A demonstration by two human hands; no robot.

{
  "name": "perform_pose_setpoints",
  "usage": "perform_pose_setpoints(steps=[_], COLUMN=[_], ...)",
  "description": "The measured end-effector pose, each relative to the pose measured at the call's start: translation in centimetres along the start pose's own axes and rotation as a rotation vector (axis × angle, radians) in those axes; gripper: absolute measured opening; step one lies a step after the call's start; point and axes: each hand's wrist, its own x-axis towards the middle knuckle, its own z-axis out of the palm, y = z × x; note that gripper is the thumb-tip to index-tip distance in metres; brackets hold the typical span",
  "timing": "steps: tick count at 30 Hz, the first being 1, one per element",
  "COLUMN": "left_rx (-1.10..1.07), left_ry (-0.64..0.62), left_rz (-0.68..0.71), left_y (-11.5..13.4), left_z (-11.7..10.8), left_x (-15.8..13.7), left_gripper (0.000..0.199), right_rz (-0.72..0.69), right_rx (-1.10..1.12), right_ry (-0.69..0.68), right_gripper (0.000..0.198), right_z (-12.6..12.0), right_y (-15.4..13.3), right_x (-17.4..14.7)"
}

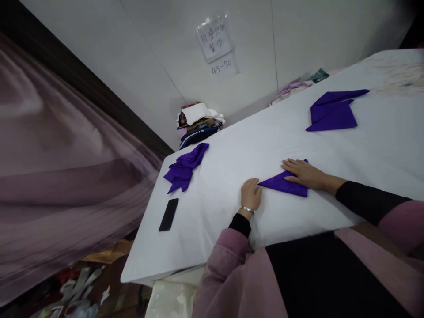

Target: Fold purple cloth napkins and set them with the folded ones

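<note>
In front of me a purple cloth napkin [281, 183] lies on the white-covered table, folded into a flat triangle with its narrow point to the left. My left hand [251, 195], with a bracelet at the wrist, has its fingers curled and pinches that left point. Across the upper right part of the triangle my right hand [304, 173] lies flat, fingers stretched out, pressing on the cloth and hiding some of it. A crumpled purple napkin [185, 168] rests at the table's left end. Farther right, another purple napkin [334, 111] lies folded with angular points.
A black phone [168, 214] lies near the left edge of the table [218, 221]. Stacked clothes [198, 123] and more folded cloth [291, 90] sit along the wall behind. A handwritten sign [214, 39] hangs on the wall. A mauve curtain [66, 176] hangs at left.
</note>
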Motion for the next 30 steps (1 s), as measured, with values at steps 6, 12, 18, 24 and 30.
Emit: perform_pose_setpoints(steps=[6,12,18,24,30], left_rx=[-0.045,-0.021,0.024,0.120,0.103], left_ry=[-0.009,-0.075,-0.105,-0.060,-0.081], left_rz=[-0.065,-0.091,-0.046,-0.084,0.226], left_y=[0.4,0.0,-0.4,0.3,6.4], left_z=[0.9,0.1,-0.2,-0.5,1.8], left_x=[1.4,1.7,1.9,2.3,2.7], left_gripper=[0.013,0.013,0.014,0.016,0.046], right_rz=[-0.043,-0.042,-0.032,-0.025,-0.062], right_rx=[0.014,0.020,-0.007,-0.020,-0.008], right_ry=[-0.037,-0.016,0.006,0.065,0.088], right_gripper=[0.058,0.058,0.060,0.062,0.059], right_z=[-0.4,-0.3,-0.1,0.5,0.8], right_y=[0.4,0.5,0.0,-0.3,-0.2], right_x=[0.1,0.0,0.0,0.2,0.3])
